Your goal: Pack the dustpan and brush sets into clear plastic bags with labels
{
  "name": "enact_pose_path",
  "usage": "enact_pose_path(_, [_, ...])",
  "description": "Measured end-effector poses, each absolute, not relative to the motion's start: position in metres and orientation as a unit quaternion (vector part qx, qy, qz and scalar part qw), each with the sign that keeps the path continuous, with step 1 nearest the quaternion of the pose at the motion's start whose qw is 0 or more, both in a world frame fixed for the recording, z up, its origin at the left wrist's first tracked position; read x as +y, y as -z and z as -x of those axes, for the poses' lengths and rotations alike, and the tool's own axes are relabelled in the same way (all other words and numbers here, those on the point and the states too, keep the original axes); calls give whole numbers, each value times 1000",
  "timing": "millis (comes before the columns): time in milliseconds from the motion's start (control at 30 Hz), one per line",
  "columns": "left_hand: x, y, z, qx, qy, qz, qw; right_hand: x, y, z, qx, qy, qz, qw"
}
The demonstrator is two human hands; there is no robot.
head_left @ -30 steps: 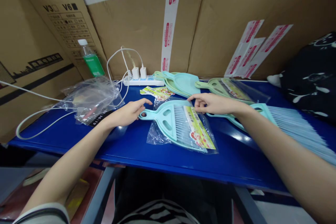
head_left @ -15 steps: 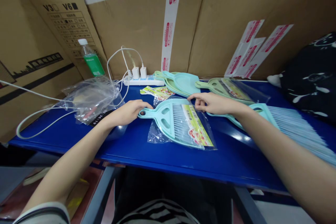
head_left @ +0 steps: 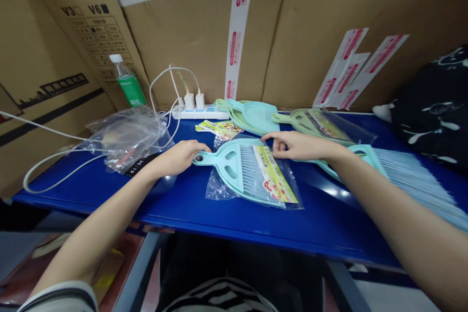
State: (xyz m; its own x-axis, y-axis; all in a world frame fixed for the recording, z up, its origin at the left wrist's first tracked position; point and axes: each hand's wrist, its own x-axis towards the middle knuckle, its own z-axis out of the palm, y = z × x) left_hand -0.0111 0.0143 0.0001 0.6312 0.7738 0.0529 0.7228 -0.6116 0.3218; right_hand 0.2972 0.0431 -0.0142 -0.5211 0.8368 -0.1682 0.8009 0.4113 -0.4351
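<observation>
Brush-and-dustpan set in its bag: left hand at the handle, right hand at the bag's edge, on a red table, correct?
No: head view shows a blue table. The brush-and-dustpan set is bagged, left hand at the handle, right hand at the bag's edge.

Blue worktop [head_left: 226, 219], cardboard boxes [head_left: 310, 34] behind. Power strip [head_left: 199, 113] with two chargers [head_left: 193, 101]; white cable [head_left: 54, 161] loops left. Green-label bottle [head_left: 126, 83] by crumpled clear bags [head_left: 126, 136]. Label cards [head_left: 219, 128], stacked dustpans [head_left: 252, 114], bagged green dustpan [head_left: 321, 124]. Blue brush [head_left: 413, 175] and black patterned fabric [head_left: 435, 107] on the right.
</observation>
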Motion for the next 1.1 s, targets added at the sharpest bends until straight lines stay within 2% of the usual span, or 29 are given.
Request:
enact_pose_path(433, [14, -1, 11, 423, -75, -895, 120, 34, 3, -288, -838, -162, 522, -16])
enact_pose_path(1100, [15, -1, 11, 437, -67, -891, 107, 37, 7, -286, -822, -76, 563, 24])
